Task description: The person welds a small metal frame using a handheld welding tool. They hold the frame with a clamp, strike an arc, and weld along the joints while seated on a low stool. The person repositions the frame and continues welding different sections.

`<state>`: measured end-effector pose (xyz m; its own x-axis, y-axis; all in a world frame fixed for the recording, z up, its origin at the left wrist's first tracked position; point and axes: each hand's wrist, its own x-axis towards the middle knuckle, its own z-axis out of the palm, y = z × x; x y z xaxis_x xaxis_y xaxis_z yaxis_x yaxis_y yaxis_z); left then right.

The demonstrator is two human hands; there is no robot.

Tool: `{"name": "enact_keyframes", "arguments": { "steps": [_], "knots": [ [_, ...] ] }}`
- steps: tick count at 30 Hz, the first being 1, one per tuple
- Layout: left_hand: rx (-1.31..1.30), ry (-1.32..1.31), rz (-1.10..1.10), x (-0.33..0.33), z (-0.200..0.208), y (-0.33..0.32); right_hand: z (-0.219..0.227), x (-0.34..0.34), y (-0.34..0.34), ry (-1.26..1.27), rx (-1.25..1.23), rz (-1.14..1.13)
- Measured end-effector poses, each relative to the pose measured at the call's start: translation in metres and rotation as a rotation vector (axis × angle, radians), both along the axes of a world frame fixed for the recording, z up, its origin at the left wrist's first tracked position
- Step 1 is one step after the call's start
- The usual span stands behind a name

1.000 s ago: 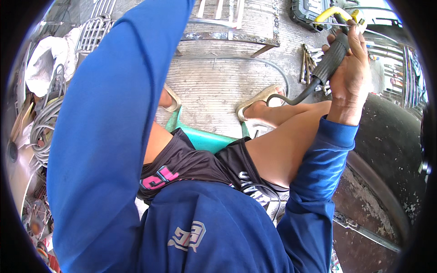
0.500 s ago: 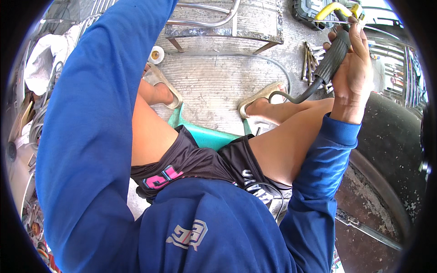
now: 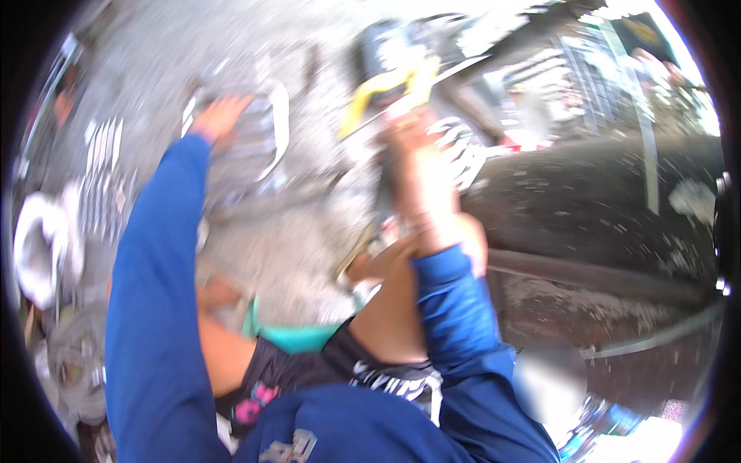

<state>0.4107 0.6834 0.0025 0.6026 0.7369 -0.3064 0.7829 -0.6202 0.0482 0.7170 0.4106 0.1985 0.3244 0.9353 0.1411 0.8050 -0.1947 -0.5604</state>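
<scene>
My right hand (image 3: 421,166) is closed around a welding electrode holder (image 3: 356,109), whose yellow head shows beyond the fingers. Its black handle is mostly hidden by the hand. A thin welding rod (image 3: 463,71) runs slantwise across the head. Farther left, my left hand (image 3: 220,119) reaches out over a frame of shiny bent metal tube (image 3: 280,127). Motion smears its fingers, and whether they grip the tube does not show.
A big dark rounded metal body (image 3: 587,204) fills the right side. Behind the holder stands a dark case (image 3: 384,54). White sacking (image 3: 35,247) lies at far left. Below me is a green stool (image 3: 301,337). More metal pieces (image 3: 104,147) lie blurred on the floor.
The view has swung and blurred. My left hand has come into sight over the metal tube frame. My right hand, still holding the electrode holder, now appears nearer the middle of the picture.
</scene>
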Motion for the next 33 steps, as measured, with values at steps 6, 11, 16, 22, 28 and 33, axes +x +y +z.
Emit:
{"name": "enact_keyframes", "arguments": {
  "steps": [6, 11, 16, 22, 28, 33],
  "knots": [
    [0.031, -0.186, -0.043, 0.042, 0.115, -0.056, -0.018, -0.018, 0.010, 1.022, 0.167, -0.102],
    [-0.258, -1.035, 0.054, 0.061, 0.209, -0.161, -0.041, -0.036, 0.012, 0.759, 0.188, -0.017],
    [-0.291, -1.087, 0.183, 0.064, 0.218, -0.217, -0.041, -0.062, 0.019, 0.700, 0.127, 0.071],
    [-0.316, -1.058, 0.382, 0.049, 0.201, -0.202, -0.049, -0.089, 0.038, 0.798, 0.106, 0.129],
    [-0.373, -0.991, 0.401, 0.032, 0.181, -0.190, -0.051, -0.098, 0.051, 0.789, 0.032, 0.193],
    [-0.531, -1.176, 0.527, 0.023, 0.179, -0.187, -0.028, -0.089, 0.064, 0.981, 0.015, 0.041]
  ]
}}
